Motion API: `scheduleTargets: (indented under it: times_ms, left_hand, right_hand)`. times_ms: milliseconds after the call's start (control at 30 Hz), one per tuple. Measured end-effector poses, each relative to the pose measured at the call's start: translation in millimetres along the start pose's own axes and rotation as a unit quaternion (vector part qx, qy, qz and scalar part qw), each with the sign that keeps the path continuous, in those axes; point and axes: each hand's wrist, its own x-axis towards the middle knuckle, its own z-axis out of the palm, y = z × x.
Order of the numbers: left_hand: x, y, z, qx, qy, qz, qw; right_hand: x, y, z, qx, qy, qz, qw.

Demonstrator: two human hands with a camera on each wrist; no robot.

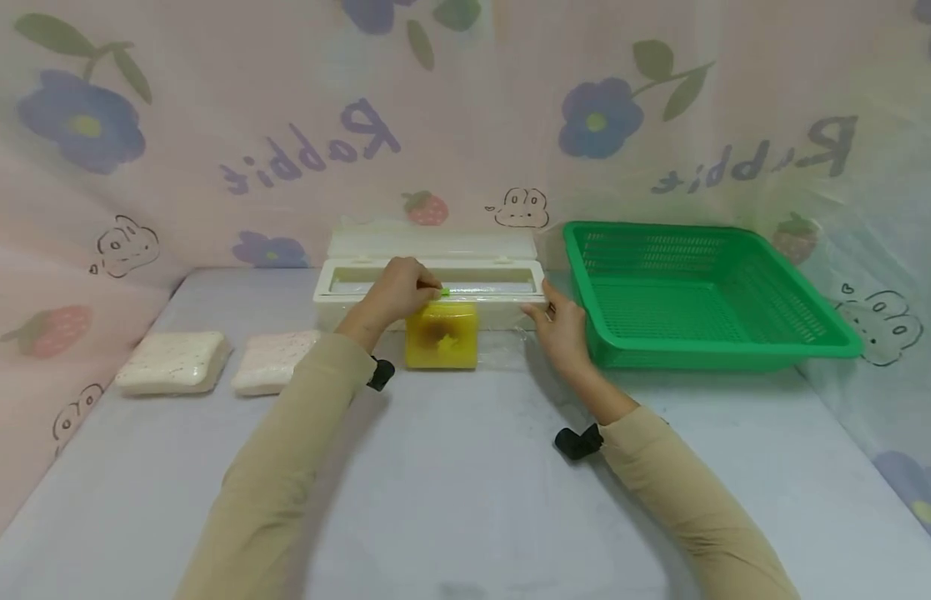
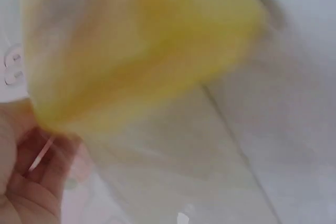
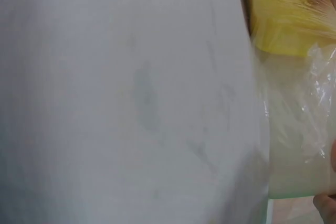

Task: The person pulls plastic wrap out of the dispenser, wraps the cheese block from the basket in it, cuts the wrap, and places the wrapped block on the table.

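Note:
A white cling film dispenser point(image 1: 503, 315) stands on the table with its lid point(image 1: 435, 244) raised at the back. My left hand point(image 1: 393, 292) reaches over its front edge and pinches a small green slide cutter point(image 1: 445, 292). My right hand point(image 1: 564, 329) grips the dispenser's right end, thumb on the front face. Close before the dispenser is a yellow block point(image 1: 441, 337) with a star on it and a darker brown patch. Clear film point(image 3: 315, 98) stretches over the block and along the dispenser's front. In the left wrist view the yellow block point(image 2: 147, 51) is blurred.
To the right, a green plastic basket point(image 1: 723, 343) stands beside my right hand. Two pale, speckled wrapped blocks lie at the left: one farther out point(image 1: 172, 362), another point(image 1: 270, 362) partly behind my left sleeve. A printed curtain point(image 1: 465, 125) hangs behind the table.

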Motion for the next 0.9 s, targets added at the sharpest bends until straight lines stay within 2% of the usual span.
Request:
scheduleTargets:
  times_ms: [100, 200, 400, 600, 900]
  left_hand:
    - [-3.1, -5.6, -2.0, -0.003, -0.001, -0.001, 1.0]
    - [-4.5, -7.8, -3.2, 0.012, 0.001, 0.001, 0.9999]
    - [-7.7, -11.8, -8.8, 0.014, 0.008, 0.006, 0.9999]
    - [-13.9, -19.4, -13.5, 0.017, 0.012, 0.01, 0.9997]
    - [-32.4, -51.7, -38.1, 0.026, 0.019, -0.008, 0.9994]
  right_hand:
    - [-0.4, 2.7, -2.7, -0.007, -0.008, 0.001, 0.9999]
    - [-1.1, 2.6, -1.9, 0.003, -0.014, -0.001, 0.9999]
    - [-1.1, 1.6, -0.2, 0.013, -0.002, -0.007, 0.9999]
    - [-0.9, 0.1, 1.5, 0.016, -0.019, -0.002, 0.9997]
    - [-0.1, 0.4, -3.9, -0.001, -0.008, 0.001, 1.0]
